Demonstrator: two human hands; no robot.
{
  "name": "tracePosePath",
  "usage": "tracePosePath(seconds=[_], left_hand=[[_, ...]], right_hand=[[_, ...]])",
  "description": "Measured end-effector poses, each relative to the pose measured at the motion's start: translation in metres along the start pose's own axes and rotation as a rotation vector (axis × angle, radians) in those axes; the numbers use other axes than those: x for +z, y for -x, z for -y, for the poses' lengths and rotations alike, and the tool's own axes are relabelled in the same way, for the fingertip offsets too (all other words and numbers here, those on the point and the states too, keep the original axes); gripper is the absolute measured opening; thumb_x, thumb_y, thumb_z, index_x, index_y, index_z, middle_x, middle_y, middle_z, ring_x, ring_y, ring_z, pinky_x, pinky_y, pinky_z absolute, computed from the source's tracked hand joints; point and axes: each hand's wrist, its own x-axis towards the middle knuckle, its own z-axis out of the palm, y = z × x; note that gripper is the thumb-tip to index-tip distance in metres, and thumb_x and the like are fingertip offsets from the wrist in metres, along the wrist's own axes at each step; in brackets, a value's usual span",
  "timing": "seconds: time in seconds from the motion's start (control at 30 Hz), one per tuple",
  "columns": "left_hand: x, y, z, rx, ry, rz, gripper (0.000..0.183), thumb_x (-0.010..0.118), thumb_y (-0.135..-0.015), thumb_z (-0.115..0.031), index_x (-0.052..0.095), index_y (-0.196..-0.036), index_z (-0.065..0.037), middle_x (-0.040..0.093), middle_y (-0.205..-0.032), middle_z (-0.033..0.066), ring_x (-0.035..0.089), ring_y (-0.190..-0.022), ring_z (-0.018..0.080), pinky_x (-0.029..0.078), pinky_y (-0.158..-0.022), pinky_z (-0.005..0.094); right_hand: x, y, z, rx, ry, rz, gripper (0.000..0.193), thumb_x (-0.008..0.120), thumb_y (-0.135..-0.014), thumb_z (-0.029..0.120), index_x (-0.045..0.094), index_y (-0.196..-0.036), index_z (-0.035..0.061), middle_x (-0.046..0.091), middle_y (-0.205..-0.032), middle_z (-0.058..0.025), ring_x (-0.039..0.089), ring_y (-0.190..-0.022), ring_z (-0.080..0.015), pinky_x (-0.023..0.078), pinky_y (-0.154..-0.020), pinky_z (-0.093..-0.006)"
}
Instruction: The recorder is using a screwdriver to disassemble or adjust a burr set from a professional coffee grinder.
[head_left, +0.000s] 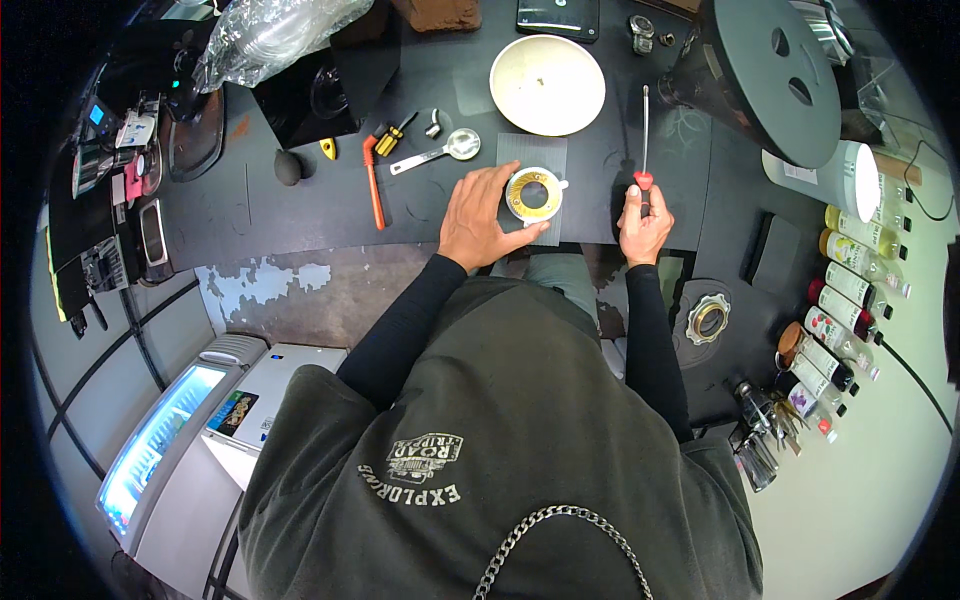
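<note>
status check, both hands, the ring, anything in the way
Left hand open at ring's left side. Right hand gripping screwdriver, tip pointing away. Ring on mat. Bowl beyond, not covering ring.

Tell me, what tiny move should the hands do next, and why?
Maybe the right hand should bring the screwdriver over to the white-and-gold ring. It holds the tool beside the ring, with the tip pointing away from the person, while the left hand curves around the ring's left side, seemingly ready to steady it.
</note>
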Motion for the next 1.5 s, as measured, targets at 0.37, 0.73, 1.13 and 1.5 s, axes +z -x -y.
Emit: tracePosePath(seconds=[0.37,0.73,1.13,1.5], left_hand=[[0.000,0.001,0.001,0.000,-0.002,-0.003,0.088,0.089,-0.074,-0.045,0.052,-0.142,-0.003,0.062,-0.129,0.0164,0.058,-0.120,0.0327,0.046,-0.103,0.0453],[0.000,0.001,0.001,0.001,0.007,-0.008,0.088,0.089,-0.074,-0.045,0.053,-0.142,-0.004,0.062,-0.129,0.0166,0.058,-0.121,0.0332,0.045,-0.104,0.0457],[0.000,0.001,0.001,-0.011,0.004,0.004,0.088,0.089,-0.073,-0.046,0.053,-0.142,-0.004,0.062,-0.129,0.0164,0.057,-0.122,0.0328,0.045,-0.105,0.0454],[0.001,0.002,0.002,-0.004,0.006,-0.005,0.088,0.089,-0.073,-0.045,0.053,-0.142,-0.004,0.062,-0.130,0.0165,0.057,-0.122,0.0328,0.045,-0.105,0.0452]], right_hand=[[-0.002,0.001,0.011,0.033,-0.024,0.030,0.025,0.068,-0.099,0.024,0.063,-0.090,0.0015,0.050,-0.052,-0.0029,0.052,-0.045,-0.0104,0.039,-0.047,-0.0307],[-0.002,0.000,0.007,0.025,-0.038,0.038,0.025,0.068,-0.100,0.023,0.063,-0.092,0.0004,0.053,-0.051,-0.0026,0.054,-0.043,-0.0100,0.038,-0.045,-0.0292],[-0.001,0.001,0.002,0.042,-0.030,0.022,0.026,0.069,-0.100,0.025,0.064,-0.094,0.0003,0.054,-0.052,-0.0027,0.055,-0.044,-0.0097,0.039,-0.045,-0.0293],[-0.002,0.001,0.012,0.048,-0.045,0.037,0.024,0.068,-0.100,0.023,0.064,-0.094,0.0003,0.054,-0.050,-0.0029,0.055,-0.043,-0.0097,0.040,-0.046,-0.0289]])
